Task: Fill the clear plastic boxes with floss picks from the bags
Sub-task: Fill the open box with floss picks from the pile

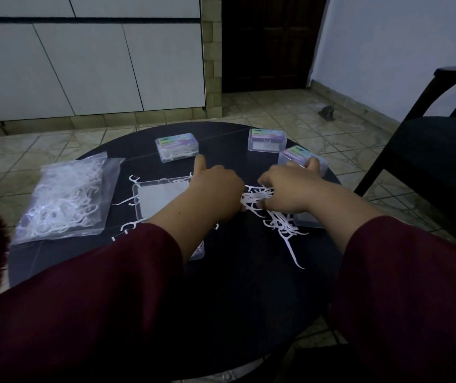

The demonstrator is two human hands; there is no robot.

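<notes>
Head cam | both hands, left hand (215,193) and right hand (287,189), curled pinching one bunch of floss picks (257,197) just right of the open box (163,197) | bag (66,197) left of it | risk imo: tangled picks snag, scatter off the table (249,286)

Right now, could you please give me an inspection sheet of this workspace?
Surface: round dark table, dimly lit.
Job's things: bag of floss picks at the left; open clear box in the middle, looks empty; three closed labelled boxes at the far side; another clear box partly hidden under the right arm.
Clutter: loose floss picks scattered around the open box.
Hands: left hand and right hand both gather a bunch of picks.
Cables: nothing seen.
Surroundings: tiled floor, white cabinets, dark chair at the right.
</notes>
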